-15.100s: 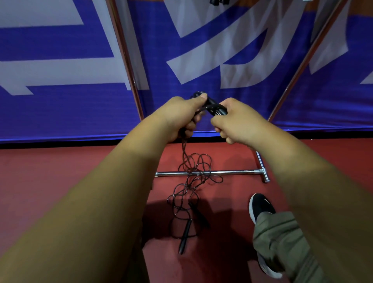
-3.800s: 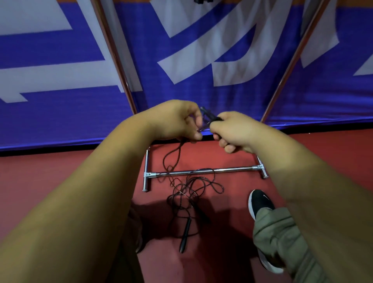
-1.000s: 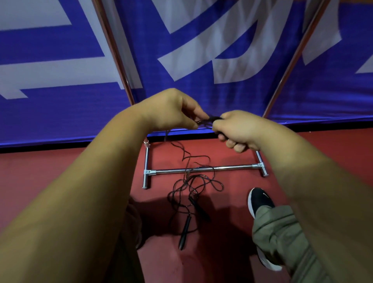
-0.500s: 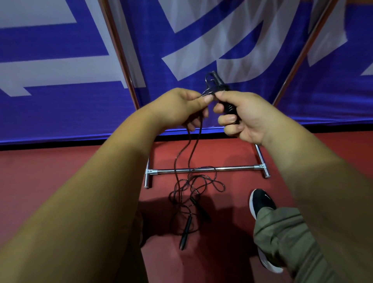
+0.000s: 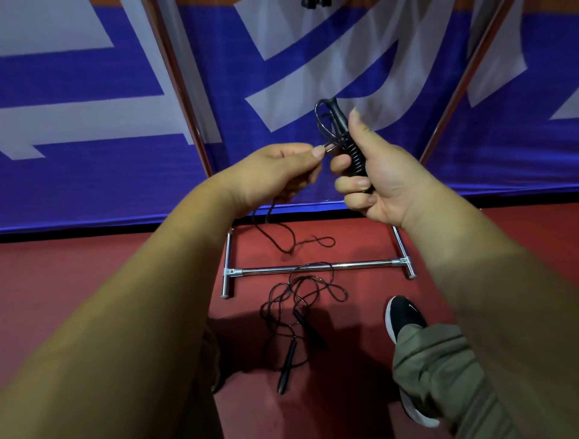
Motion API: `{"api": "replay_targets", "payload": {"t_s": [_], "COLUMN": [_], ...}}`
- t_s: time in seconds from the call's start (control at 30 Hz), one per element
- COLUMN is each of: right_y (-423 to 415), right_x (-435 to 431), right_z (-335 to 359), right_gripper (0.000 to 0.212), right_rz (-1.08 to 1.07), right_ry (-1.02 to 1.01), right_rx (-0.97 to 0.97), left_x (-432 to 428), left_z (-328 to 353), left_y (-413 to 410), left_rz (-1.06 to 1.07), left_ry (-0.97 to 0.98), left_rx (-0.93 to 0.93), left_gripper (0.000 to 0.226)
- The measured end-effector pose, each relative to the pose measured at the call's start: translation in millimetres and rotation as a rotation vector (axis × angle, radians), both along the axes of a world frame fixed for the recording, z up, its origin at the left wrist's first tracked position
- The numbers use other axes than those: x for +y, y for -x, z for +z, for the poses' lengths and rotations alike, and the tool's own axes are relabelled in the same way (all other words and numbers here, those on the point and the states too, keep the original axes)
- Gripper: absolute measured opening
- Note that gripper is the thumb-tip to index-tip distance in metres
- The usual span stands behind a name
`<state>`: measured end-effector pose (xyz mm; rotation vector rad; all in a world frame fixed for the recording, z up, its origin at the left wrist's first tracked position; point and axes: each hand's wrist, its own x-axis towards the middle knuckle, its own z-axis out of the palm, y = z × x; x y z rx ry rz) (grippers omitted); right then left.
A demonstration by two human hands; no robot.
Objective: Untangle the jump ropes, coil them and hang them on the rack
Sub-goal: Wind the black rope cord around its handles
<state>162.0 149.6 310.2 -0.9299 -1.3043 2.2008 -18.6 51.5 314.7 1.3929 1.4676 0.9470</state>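
Observation:
My right hand (image 5: 379, 178) grips the black handles of a jump rope (image 5: 352, 150), with cord wound in tight turns round them and a loop sticking out above. My left hand (image 5: 279, 175) pinches the thin black cord just left of the handles; the loose end trails down to the red floor (image 5: 294, 244). A second black jump rope (image 5: 300, 300) lies tangled on the floor below, its two handles (image 5: 286, 366) pointing toward me. The chrome rack's base bar (image 5: 316, 269) runs across the floor under my hands.
Two slanted rack poles (image 5: 178, 81) rise in front of a blue and white banner wall (image 5: 94, 131). My right foot in a black shoe (image 5: 404, 316) stands right of the tangled rope, with an olive trouser leg (image 5: 438, 376). Something dark hangs at the top edge (image 5: 315, 3).
The hands have drawn slightly apart. My right hand now holds the wound handles more upright, and the trailing cord has been pulled shorter, its end lifted off the pile toward the rack base.

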Motion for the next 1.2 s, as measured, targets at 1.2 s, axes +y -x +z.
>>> {"api": "replay_targets", "payload": {"t_s": [1.2], "right_y": [-5], "right_x": [-29], "right_z": [11], "right_gripper": [0.06], "right_rz": [0.755], "right_ry": [0.011], "right_rx": [-0.326], "left_x": [-2], "left_z": [-8], "left_y": [27], "left_rz": [-0.014], "left_ry": [-0.032], "left_rx": [0.0], "left_gripper": [0.017]}}
